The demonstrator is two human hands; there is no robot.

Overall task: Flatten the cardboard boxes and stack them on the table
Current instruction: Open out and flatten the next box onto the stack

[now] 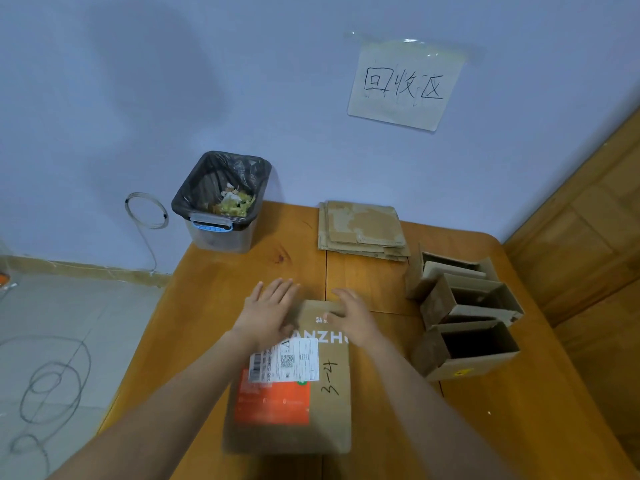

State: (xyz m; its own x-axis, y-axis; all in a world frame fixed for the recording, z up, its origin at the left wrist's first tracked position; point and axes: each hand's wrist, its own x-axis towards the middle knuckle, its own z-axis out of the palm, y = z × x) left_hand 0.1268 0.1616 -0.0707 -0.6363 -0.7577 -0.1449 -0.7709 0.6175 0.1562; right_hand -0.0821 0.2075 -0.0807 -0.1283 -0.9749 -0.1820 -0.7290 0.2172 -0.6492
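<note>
Cardboard box, flattened and printed with an orange panel, a white shipping label and the handwritten mark "3-4", lies on the wooden table right in front of us, its long side running away from us toward the wall. Our left hand rests at the box's far left corner with its fingers straight and lightly spread, palm down, partly on the cardboard and partly over the table. Our right hand presses on the far edge of the same box, fingers extended and slightly bent over the folded flap there; motion blur keeps us from seeing the fingertips sharply.

Farther back on the table, near the wall, we see a stack of flattened cardboard lying flat. To the right of our hands stand three open, unflattened cardboard boxes, crowded together and touching one another, their openings facing up and toward us. At the table's far left corner sits a small plastic bin lined with a black bag and holding some scraps. A paper sign with handwritten characters is taped to the wall above. A loop of thin wire hangs against the wall left of the bin.
</note>
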